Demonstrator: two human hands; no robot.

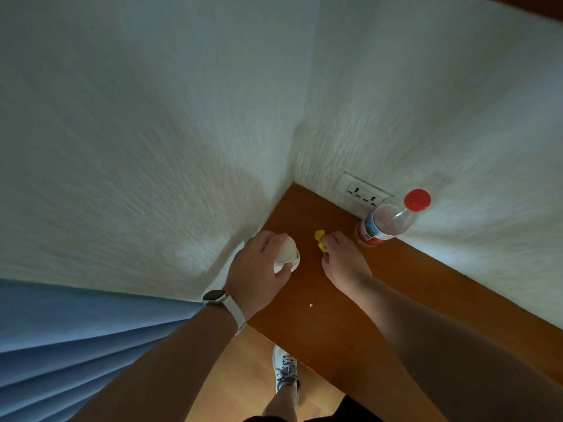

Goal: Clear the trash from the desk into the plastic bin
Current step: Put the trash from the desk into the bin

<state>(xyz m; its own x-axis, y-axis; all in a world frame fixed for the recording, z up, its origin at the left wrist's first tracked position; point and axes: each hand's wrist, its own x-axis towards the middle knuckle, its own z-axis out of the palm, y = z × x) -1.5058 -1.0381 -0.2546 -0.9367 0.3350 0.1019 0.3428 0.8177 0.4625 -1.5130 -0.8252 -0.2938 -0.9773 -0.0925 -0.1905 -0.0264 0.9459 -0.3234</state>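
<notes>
On the brown wooden desk (335, 315), my left hand (259, 269) is wrapped around a white paper cup (289, 252) near the desk's left edge. My right hand (344, 263) rests on the desk just to the right, its fingertips pinching a small yellow scrap (320, 237). An empty clear plastic bottle (387, 222) with a red cap and a red and blue label stands against the wall at the back right. A tiny pale speck (310, 305) lies on the desk closer to me. No bin is in view.
White textured walls meet in a corner behind the desk, with a double wall socket (364, 190) just above the desktop. A blue curtain (76, 345) hangs at the left. Below the desk edge are a wooden floor and my shoe (285, 373).
</notes>
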